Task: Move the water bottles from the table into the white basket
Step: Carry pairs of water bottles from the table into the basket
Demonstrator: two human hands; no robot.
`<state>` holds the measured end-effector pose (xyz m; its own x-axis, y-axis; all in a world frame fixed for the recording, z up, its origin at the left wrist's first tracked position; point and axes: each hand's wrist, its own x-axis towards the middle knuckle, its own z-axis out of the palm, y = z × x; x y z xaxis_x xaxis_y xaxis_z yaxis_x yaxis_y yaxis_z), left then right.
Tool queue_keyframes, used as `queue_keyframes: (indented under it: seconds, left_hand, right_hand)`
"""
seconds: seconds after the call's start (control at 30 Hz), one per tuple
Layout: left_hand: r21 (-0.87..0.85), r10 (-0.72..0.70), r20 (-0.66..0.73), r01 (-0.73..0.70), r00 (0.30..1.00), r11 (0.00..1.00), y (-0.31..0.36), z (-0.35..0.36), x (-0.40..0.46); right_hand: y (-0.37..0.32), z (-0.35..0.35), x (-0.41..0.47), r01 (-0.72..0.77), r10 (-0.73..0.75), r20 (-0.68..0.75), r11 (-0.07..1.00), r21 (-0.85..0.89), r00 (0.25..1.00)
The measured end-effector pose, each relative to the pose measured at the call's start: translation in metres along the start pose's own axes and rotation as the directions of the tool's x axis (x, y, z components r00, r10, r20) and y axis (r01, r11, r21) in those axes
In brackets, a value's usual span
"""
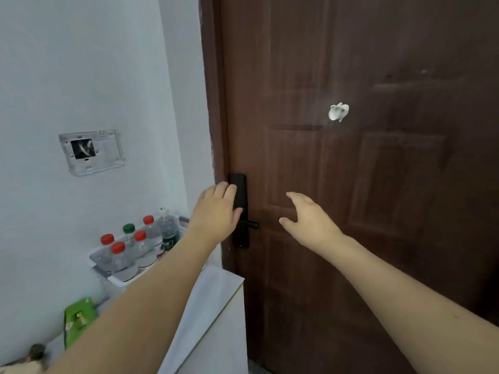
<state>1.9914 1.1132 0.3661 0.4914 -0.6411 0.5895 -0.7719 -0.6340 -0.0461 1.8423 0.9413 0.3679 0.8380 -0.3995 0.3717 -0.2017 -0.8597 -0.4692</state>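
Several clear water bottles (pixel 122 259) with red caps, one with a green cap (pixel 128 228) and one with a white cap (pixel 162 211), stand upright together in the white basket (pixel 118 282) on the white table (pixel 213 300), against the wall. My left hand (pixel 216 211) hovers to the right of the basket, in front of the black door lock, fingers loosely spread and holding nothing. My right hand (pixel 307 217) is raised before the brown door, fingers apart, empty. My left forearm hides part of the basket.
A brown door (pixel 378 157) fills the right side, with a black lock plate and handle (pixel 241 211) and a white hook (pixel 339 112). A green packet (pixel 78 319) lies on the table. An open wall box (pixel 90 152) sits above.
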Motion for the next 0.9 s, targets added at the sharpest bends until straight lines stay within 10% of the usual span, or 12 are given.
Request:
queue_keyframes:
  seconds: [0.9]
  left_hand:
    - [-0.103,0.093,0.059,-0.086,0.994,0.991,0.432,-0.057,-0.082]
  right_hand:
    - [0.237,-0.248,-0.303,-0.176,0.17,-0.06,0.978,-0.115,0.984]
